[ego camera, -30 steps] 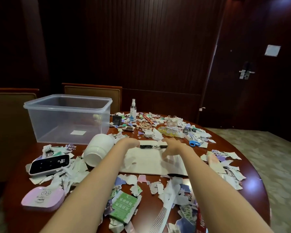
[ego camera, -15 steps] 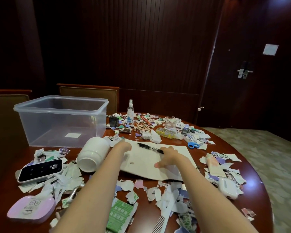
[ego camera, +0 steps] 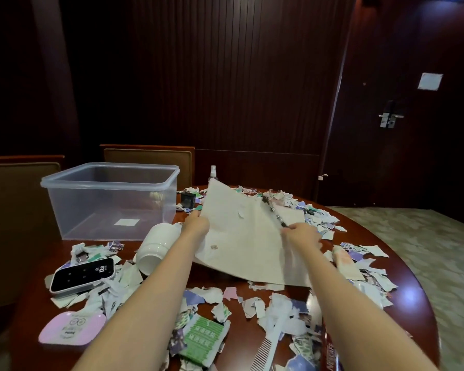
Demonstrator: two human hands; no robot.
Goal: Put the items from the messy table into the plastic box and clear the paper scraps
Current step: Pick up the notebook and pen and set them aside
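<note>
Head view: sheet (ego camera: 241, 250) hides spray bottle's (ego camera: 213, 173) body; right hand (ego camera: 302, 235) hides pen's (ego camera: 275, 214) end.

Sheet (ego camera: 241, 236) hides lower half of spray bottle (ego camera: 213, 173).

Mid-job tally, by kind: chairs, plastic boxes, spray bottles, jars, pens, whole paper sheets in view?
Chairs: 2
Plastic box: 1
Spray bottle: 1
White jar: 1
Pen: 1
Paper sheet: 1
Total: 7

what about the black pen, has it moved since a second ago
Yes: the pen swung from crosswise to pointing away, further right of the spray bottle.
</note>
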